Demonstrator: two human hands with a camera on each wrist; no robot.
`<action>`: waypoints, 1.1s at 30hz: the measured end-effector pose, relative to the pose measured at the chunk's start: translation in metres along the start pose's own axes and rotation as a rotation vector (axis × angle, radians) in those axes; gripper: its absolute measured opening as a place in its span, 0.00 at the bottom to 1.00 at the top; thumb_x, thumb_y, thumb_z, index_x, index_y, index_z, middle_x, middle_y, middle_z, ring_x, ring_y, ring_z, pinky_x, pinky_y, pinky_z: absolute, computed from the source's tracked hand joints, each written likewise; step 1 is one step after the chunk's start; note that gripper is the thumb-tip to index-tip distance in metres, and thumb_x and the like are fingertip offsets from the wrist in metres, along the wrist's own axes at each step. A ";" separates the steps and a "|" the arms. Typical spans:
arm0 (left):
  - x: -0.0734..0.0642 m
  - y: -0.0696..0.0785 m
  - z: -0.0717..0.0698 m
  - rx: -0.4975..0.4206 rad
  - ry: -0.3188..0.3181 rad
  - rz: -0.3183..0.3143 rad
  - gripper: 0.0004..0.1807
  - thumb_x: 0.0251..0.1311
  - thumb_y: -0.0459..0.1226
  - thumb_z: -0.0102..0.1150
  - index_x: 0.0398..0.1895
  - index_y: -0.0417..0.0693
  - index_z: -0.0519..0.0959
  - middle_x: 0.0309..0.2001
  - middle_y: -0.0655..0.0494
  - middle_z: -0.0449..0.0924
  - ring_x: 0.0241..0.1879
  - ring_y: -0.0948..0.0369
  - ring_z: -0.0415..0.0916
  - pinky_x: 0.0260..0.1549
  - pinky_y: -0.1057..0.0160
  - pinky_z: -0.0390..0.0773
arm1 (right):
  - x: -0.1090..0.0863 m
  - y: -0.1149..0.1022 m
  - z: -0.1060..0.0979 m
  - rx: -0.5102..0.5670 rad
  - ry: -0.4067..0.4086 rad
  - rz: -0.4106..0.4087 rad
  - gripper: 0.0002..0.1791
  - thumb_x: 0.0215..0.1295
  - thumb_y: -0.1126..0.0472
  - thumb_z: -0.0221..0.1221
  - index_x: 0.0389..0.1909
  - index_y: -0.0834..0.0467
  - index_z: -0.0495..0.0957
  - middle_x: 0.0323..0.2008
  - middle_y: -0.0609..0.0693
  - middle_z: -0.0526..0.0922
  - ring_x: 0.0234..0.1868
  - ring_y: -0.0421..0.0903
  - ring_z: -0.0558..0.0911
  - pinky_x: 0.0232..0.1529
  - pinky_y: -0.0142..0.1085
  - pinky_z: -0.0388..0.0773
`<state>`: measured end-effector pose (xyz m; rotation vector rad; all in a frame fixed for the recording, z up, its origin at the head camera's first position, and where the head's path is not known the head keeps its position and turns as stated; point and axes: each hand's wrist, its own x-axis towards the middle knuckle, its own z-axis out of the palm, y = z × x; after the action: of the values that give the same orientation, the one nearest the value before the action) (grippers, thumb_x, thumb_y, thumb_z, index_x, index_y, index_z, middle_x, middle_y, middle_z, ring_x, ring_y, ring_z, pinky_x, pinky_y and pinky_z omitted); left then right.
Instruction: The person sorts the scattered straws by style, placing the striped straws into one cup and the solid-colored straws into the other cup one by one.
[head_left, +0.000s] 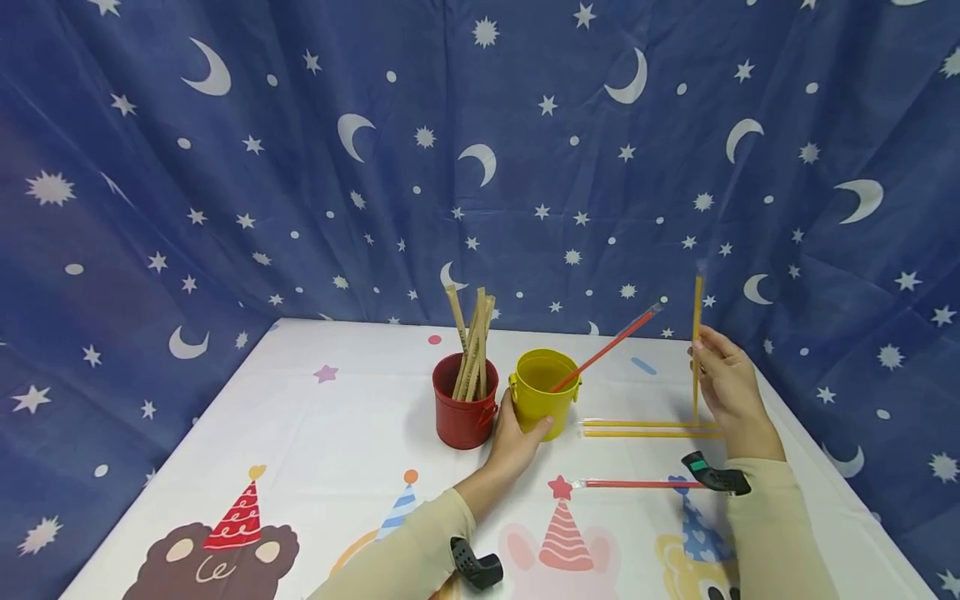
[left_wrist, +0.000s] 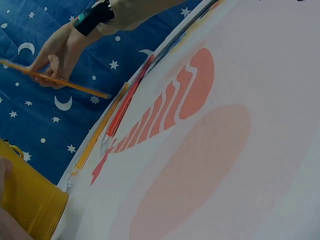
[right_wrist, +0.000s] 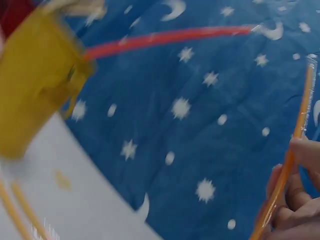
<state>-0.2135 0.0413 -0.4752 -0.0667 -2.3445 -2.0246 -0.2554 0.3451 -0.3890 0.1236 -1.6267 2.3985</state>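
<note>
My left hand (head_left: 512, 446) grips the yellow bucket (head_left: 546, 410) low on its side, with the thumb across the front. A red straw (head_left: 615, 343) in clear wrapping leans out of that bucket to the right. Over the table's right side, my right hand (head_left: 729, 390) pinches a wrapped orange straw (head_left: 697, 321), held upright. The right wrist view shows this straw (right_wrist: 303, 115) between thumb and fingers. Two more orange straws (head_left: 637, 434) lie side by side below it, and a wrapped red straw (head_left: 637, 484) lies closer to me.
Left of the yellow bucket stands a red bucket (head_left: 459, 423) with several thin paper-wrapped sticks (head_left: 472, 358) upright in it. Both buckets stand on a white tablecloth (head_left: 360, 408) printed with party animals. A blue moon-and-star curtain (head_left: 420, 225) hangs behind the table and along its sides.
</note>
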 end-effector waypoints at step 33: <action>0.001 -0.002 0.000 -0.010 0.005 0.003 0.48 0.63 0.39 0.64 0.80 0.39 0.48 0.77 0.39 0.57 0.76 0.44 0.57 0.77 0.40 0.53 | -0.020 -0.042 0.042 0.756 -0.561 0.002 0.21 0.80 0.70 0.37 0.53 0.65 0.81 0.44 0.57 0.78 0.48 0.53 0.77 0.52 0.42 0.74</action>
<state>-0.2143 0.0411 -0.4776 -0.0651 -2.3308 -2.0326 -0.2288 0.3178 -0.3393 0.9888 -0.7505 3.0148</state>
